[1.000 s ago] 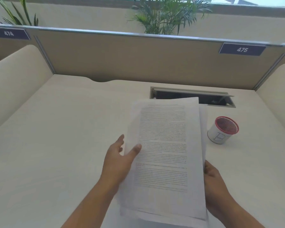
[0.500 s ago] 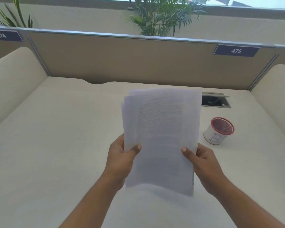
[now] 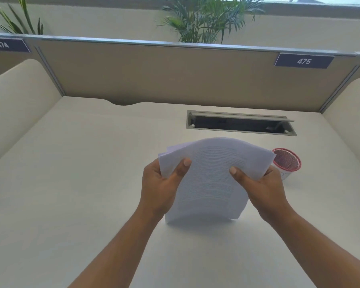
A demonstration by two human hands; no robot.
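A sheaf of printed white paper sheets stands on its lower edge on the cream desk, its top bowing away from me. My left hand grips the sheaf's left edge, thumb on the front. My right hand grips the right edge the same way. The fingers behind the paper are hidden.
A white cup with a red rim stands just right of the paper, partly behind my right hand. An open cable hatch lies in the desk behind. Beige partition panels close off the back and both sides.
The sheaf has come down from being held up in the air to standing on the desk, and its top now curls forward. My right hand moved from under the sheets to their right edge.
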